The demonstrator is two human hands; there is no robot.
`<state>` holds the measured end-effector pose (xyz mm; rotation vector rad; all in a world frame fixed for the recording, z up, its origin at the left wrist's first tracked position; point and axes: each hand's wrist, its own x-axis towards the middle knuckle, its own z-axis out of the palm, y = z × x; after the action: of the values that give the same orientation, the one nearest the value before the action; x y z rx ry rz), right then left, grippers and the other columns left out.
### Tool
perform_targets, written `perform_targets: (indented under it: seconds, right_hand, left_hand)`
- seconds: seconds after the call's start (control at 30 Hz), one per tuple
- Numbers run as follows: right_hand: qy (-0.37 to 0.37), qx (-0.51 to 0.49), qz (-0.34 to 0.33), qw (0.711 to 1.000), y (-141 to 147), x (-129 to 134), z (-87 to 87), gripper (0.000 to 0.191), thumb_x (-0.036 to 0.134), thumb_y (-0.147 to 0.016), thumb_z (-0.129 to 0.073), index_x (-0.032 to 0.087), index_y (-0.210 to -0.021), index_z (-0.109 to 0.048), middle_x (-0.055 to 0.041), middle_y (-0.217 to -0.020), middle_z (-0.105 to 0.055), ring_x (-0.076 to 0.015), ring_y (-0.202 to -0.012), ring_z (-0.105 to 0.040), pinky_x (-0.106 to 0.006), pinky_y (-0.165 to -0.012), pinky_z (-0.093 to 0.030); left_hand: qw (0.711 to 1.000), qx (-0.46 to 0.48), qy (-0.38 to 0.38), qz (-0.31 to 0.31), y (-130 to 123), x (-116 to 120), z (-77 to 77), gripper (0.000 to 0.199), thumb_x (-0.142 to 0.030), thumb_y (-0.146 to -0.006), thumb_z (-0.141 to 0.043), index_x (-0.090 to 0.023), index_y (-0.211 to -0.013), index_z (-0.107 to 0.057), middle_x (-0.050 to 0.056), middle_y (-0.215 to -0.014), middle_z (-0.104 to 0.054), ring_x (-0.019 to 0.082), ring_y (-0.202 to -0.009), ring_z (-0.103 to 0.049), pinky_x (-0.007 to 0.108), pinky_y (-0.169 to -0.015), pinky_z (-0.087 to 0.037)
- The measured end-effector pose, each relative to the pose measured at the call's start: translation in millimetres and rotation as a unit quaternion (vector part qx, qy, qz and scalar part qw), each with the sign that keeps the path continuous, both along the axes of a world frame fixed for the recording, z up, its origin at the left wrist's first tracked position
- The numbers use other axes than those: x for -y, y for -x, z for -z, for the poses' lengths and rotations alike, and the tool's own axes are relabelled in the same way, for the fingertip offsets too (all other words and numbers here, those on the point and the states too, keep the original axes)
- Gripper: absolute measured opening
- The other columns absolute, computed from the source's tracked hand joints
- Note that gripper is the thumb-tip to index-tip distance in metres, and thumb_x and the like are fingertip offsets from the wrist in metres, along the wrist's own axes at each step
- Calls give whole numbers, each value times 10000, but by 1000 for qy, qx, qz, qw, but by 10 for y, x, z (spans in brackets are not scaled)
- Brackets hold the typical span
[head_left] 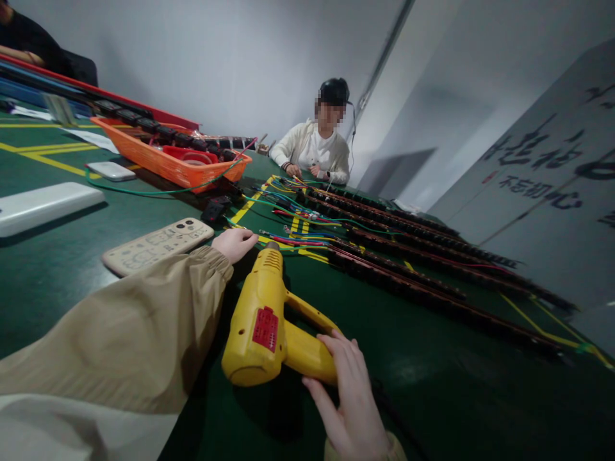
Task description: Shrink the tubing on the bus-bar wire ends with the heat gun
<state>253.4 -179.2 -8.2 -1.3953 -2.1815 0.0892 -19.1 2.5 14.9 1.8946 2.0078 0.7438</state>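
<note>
A yellow heat gun (pixel 254 320) with a red label lies at the centre, its nozzle pointing away from me. My right hand (pixel 348 384) is wrapped round the end of its handle, thumb on the near side. Just left of the nozzle, my left hand (pixel 235 244) is closed near the table top; what its fingers hold, if anything, is too small to tell. Beyond the nozzle, coloured wires (pixel 307 241) run to long dark strips (pixel 394 275). A phone in a patterned beige case (pixel 158 244) lies beside my left sleeve.
An orange basket (pixel 177 168) holding dark parts and red wire stands at the back left of the green table (pixel 408 358). White boxes (pixel 48 206) lie left. A person (pixel 314 150) sits opposite; another is far left.
</note>
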Motion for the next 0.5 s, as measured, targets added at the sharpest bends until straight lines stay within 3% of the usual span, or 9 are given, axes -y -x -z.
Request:
perform_targets:
  seconds: [0.23,0.5]
  right_hand:
    - [-7,-12,21,1000,-111,-15,17,377,302,-850,-468,194,-1210,-440,-87,-1214,-545,-264,-1229,-421,-523,-1085,-243]
    - [-6,-1,117,993,-249,-37,11,384,394,-874,-423,217,-1214,-453,-81,-1208,-552,-288,-1196,-445,-545,-1051,-275]
  left_hand:
    - [1000,-10,10,3,-17,36,-37,364,-445,-838,-367,-196,-651,-555,11,-726,-590,139,-705,-508,237,-579,-279]
    - [1000,-19,22,6,-11,25,-34,352,-434,-826,-352,-199,-672,-562,13,-715,-573,150,-711,-512,232,-555,-261]
